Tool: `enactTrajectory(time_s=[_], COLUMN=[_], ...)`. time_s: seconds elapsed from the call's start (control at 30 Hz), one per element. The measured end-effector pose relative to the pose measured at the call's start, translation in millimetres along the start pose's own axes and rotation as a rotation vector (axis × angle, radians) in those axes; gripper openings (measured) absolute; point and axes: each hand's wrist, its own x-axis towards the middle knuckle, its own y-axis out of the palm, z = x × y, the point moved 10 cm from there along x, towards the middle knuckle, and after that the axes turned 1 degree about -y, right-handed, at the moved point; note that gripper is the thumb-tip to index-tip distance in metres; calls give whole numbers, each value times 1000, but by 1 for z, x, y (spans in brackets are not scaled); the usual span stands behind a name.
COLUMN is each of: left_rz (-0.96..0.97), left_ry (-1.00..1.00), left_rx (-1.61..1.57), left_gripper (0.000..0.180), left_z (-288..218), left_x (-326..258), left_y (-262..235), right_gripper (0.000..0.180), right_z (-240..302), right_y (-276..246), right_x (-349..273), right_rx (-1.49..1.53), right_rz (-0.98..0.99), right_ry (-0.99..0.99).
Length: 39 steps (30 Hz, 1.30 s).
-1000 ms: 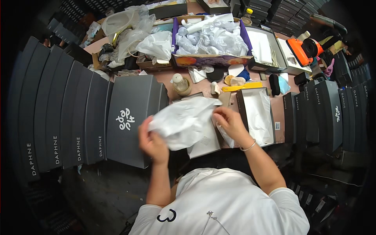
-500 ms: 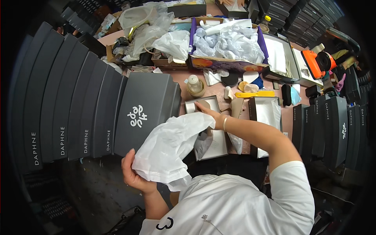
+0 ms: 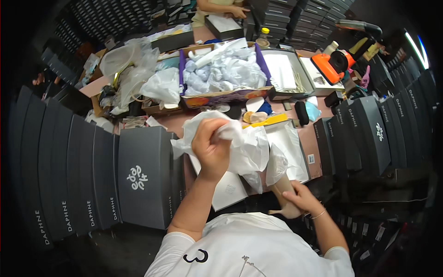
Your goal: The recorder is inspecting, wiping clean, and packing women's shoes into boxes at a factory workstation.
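Note:
My left hand (image 3: 211, 147) is closed on a crumpled white tissue bag (image 3: 251, 143), raised over the middle of the bench. Low on the right, my right hand (image 3: 302, 197) grips a beige high-heeled shoe (image 3: 287, 207). A clear plastic wrap (image 3: 277, 165) covers the shoe's far end, while its heel points left, near my shirt. Below the tissue bag lies an open shoebox (image 3: 228, 194) with a pale inside, partly hidden. A bit of clear plastic (image 3: 253, 181) shows beside it. Another open box (image 3: 295, 154), lined with white paper, is just beyond the shoe.
Dark shoeboxes stand in rows at left (image 3: 145, 180) and right (image 3: 364, 134). At the back is a purple-edged carton (image 3: 226, 94) of crumpled white paper. A yellow tool (image 3: 267, 121) and an orange device (image 3: 328, 69) lie farther off. Across the bench, another person's hand (image 3: 237, 11) touches a box.
My left hand has lifted the tissue bag up and rightward, over the shoebox. My right hand has left that box, swung to the lower right and taken hold of the beige shoe. The view has shifted.

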Motion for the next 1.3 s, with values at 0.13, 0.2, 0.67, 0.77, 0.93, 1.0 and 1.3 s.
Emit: enactTrajectory(time_s=[0.13, 0.2, 0.67, 0.77, 0.93, 1.0, 1.3], left_rz=[222, 298, 334, 446, 521, 480, 373], left_ry=[-212, -322, -410, -283, -324, -120, -331], left_rx=[25, 57, -3, 210, 167, 345, 145], left_gripper=[11, 11, 11, 14, 17, 18, 23], left_z=[70, 102, 93, 73, 58, 51, 71], left_x=[-17, -37, -27, -36, -72, -65, -77], left_y=[74, 90, 41, 49, 56, 45, 49], right_gripper=[86, 80, 65, 61, 52, 52, 67], right_z=[-47, -52, 42, 37, 39, 19, 29], right_y=[63, 62, 7, 35, 50, 45, 39], right_x=[-56, -64, -28, -10, 21, 28, 16], right_rx=[575, 743, 740, 760, 858, 997, 1144], right_rz=[124, -15, 318, 445, 404, 216, 358], right_ry=[100, 115, -119, -60, -59, 73, -104])
